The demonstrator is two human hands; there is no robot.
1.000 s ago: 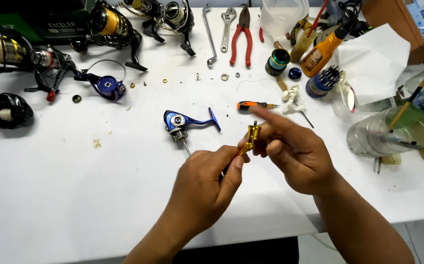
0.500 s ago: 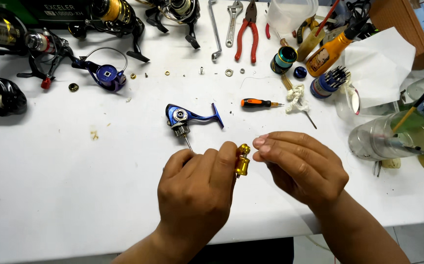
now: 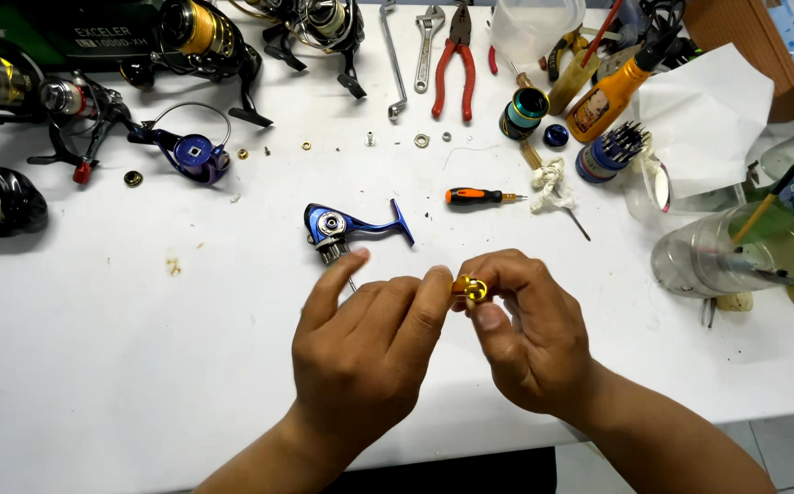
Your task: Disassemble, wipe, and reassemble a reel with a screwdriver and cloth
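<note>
Right hand pinched a small gold part at its fingertips | left hand met it, thumb on the part, forefinger out | part above the white table | blue reel body just beyond | orange screwdriver farther back

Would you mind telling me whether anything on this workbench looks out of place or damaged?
Nothing looks damaged. The blue reel body lies stripped on the white table, and small washers sit loose in a row behind it. Both hands, left hand and right hand, pinch a small gold part.
</note>
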